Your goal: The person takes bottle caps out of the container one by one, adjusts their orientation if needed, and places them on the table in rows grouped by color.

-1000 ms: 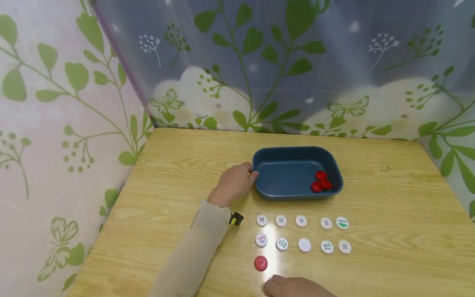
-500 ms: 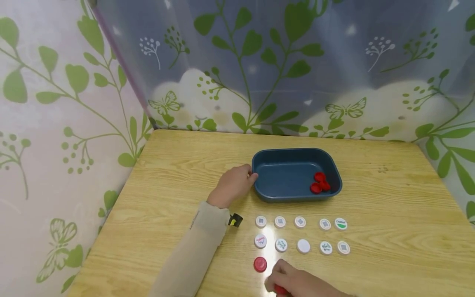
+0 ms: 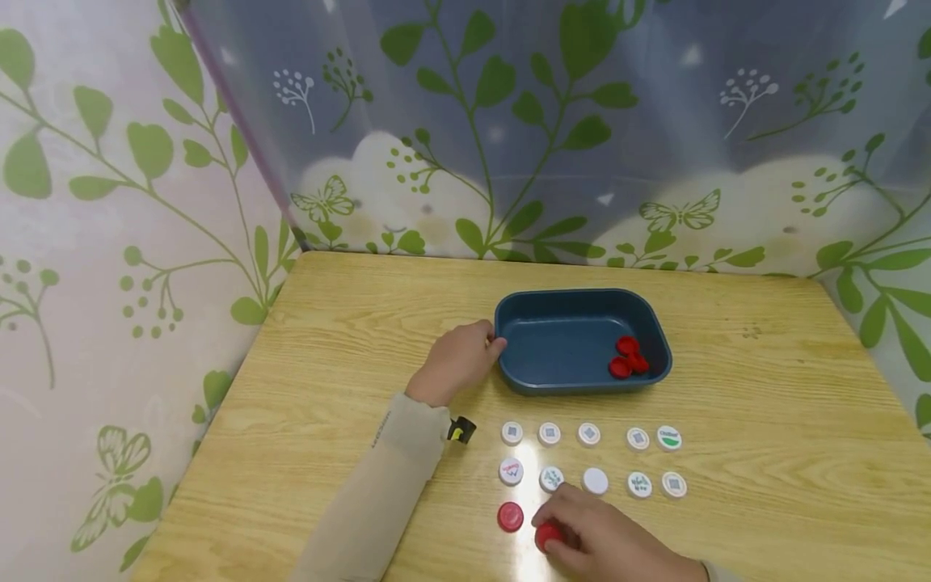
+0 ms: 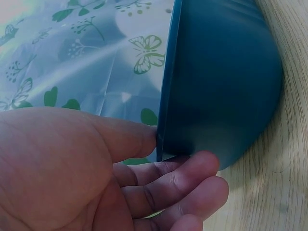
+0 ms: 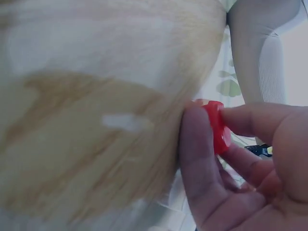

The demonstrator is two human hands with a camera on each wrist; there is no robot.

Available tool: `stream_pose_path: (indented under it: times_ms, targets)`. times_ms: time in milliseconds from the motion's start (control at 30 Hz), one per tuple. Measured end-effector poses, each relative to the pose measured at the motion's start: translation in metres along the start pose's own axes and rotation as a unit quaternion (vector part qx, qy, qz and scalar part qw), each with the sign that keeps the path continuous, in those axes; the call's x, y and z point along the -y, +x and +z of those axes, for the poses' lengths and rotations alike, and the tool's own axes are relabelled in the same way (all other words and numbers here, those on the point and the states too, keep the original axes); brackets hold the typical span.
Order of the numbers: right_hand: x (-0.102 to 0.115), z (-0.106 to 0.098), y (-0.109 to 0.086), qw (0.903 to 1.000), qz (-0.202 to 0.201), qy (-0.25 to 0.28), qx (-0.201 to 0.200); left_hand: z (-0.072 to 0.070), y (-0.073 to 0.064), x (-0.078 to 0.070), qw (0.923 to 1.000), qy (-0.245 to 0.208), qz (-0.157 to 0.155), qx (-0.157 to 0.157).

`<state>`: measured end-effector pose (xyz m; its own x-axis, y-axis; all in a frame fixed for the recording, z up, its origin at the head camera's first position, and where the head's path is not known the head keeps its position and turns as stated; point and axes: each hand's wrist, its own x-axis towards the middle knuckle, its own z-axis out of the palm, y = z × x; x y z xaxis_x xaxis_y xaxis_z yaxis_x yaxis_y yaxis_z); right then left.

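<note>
My left hand point(image 3: 460, 362) pinches the left rim of a dark blue plastic tub point(image 3: 567, 386), thumb on one side and fingers on the other, as the left wrist view shows. In the tub's right front corner lie several red bottle caps point(image 3: 628, 356). My right hand point(image 3: 600, 529) holds another red bottle cap point(image 5: 219, 127) between thumb and fingers, low over the front of the table. Just left of it a red cap point(image 3: 511, 516) lies flat on the wood. Behind the right hand, its fingertips overlap a white cap point(image 3: 550, 477) in the head view.
Two rows of white caps, including a plain one point(image 3: 595, 481) and one with a green mark point(image 3: 669, 438), lie between tub and right hand. The wooden table point(image 3: 349, 323) meets a patterned curtain point(image 3: 436, 162) at its back and left edges.
The right hand has come up from the front edge with a red cap in its fingers and moved beside the red cap on the table. The left hand stays on the tub rim.
</note>
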<state>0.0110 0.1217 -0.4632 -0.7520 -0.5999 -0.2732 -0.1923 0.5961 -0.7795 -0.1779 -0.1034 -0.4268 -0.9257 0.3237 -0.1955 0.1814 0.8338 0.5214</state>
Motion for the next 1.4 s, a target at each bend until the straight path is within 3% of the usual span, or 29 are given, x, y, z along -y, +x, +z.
stream_pose_path:
  times_ms: [100, 333, 467, 600, 700, 767, 833, 1000, 1100, 1233, 1400]
  targets:
    - [0.002, 0.0, 0.0, 0.999, 0.002, -0.04, -0.022, -0.001, 0.0, -0.001, 1.0, -0.002, 0.0, 0.002]
    - [-0.002, -0.002, -0.002, 0.9909, -0.048, -0.104, -0.071, 0.0, -0.001, 0.0, 1.0, 0.004, -0.001, 0.003]
    - [-0.005, -0.003, -0.002, 0.9881, -0.062, -0.114, -0.083, 0.001, -0.001, -0.001, 1.0, 0.007, -0.001, 0.0]
    - [0.0, -0.01, -0.004, 0.9885, -0.045, -0.11, -0.093, 0.0, -0.002, -0.002, 0.9999, -0.008, -0.011, -0.01]
    - [0.006, -0.028, -0.005, 0.9705, -0.092, -0.151, -0.164, 0.0, -0.001, -0.003, 0.9994, -0.024, -0.019, -0.016]
    - [0.011, -0.052, -0.004, 0.9503, -0.117, -0.194, -0.213, -0.001, -0.001, -0.003, 0.9993, -0.03, -0.017, -0.015]
    - [0.015, -0.085, 0.0, 0.9352, -0.125, -0.235, -0.233, -0.002, -0.001, -0.004, 0.9993, -0.033, -0.01, -0.014]
    - [0.018, -0.179, 0.022, 0.9344, -0.051, -0.303, -0.179, -0.004, 0.0, -0.003, 0.999, -0.042, 0.007, -0.011]
    - [0.012, -0.219, 0.041, 0.9273, -0.019, -0.342, -0.151, -0.004, -0.001, -0.004, 0.999, -0.041, 0.012, -0.011]
    - [0.001, -0.242, 0.065, 0.9243, 0.001, -0.369, -0.098, -0.001, -0.001, -0.007, 0.9991, -0.033, 0.024, -0.009]
    - [-0.007, -0.242, 0.098, 0.9303, 0.049, -0.363, 0.023, 0.001, 0.0, -0.005, 0.9991, -0.026, 0.032, -0.013]
